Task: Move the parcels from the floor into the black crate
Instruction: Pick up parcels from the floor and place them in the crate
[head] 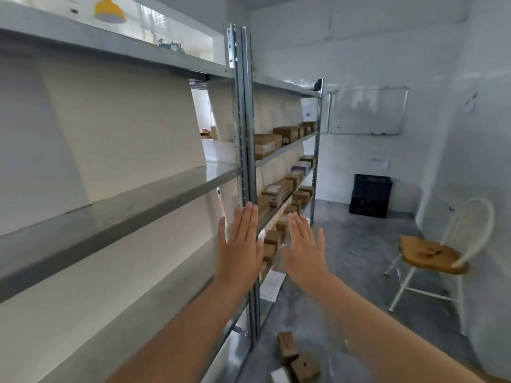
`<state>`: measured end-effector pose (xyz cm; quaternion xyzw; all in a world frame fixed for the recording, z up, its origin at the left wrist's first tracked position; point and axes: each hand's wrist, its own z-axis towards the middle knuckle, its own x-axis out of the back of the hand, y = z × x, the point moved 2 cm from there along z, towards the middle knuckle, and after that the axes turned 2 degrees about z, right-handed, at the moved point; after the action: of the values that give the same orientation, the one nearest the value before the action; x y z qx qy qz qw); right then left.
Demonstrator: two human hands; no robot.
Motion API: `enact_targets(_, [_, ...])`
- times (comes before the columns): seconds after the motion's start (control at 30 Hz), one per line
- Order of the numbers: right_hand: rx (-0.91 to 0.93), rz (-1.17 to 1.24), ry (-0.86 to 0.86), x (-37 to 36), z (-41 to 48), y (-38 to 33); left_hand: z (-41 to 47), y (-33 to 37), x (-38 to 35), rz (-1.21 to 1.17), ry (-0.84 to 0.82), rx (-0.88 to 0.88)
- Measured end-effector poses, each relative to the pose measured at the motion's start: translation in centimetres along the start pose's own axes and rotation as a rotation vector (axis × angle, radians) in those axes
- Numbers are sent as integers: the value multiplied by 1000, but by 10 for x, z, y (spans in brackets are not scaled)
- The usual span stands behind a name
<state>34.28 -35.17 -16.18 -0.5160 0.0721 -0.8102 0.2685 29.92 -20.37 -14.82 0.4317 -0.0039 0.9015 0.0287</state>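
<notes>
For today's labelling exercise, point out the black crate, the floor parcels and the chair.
black crate (370, 196), head view, front wall
floor parcels (304, 369), head view, top of nearest box
chair (431, 254), head view, wooden seat

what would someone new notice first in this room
Two flat, open hands fill the middle: the left hand and the right hand, raised before the metal shelving. Brown parcels lie on the floor at the bottom edge. The black crate stands far off at the back, left of a white chair with a wooden seat.
</notes>
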Motion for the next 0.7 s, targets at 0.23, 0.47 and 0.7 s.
enact_targets(0.23, [-79,-69,-57,-35,40,22,38,-7,-64,-141,-39,-49])
enact_targets(0.47, [-223,-131,-76,-56,83,54,85,-31,-126,-221,-117,-56])
enact_targets(0.7, [-307,-196,-126,-71,89,97,101,-5,-182,-259,-182,-133])
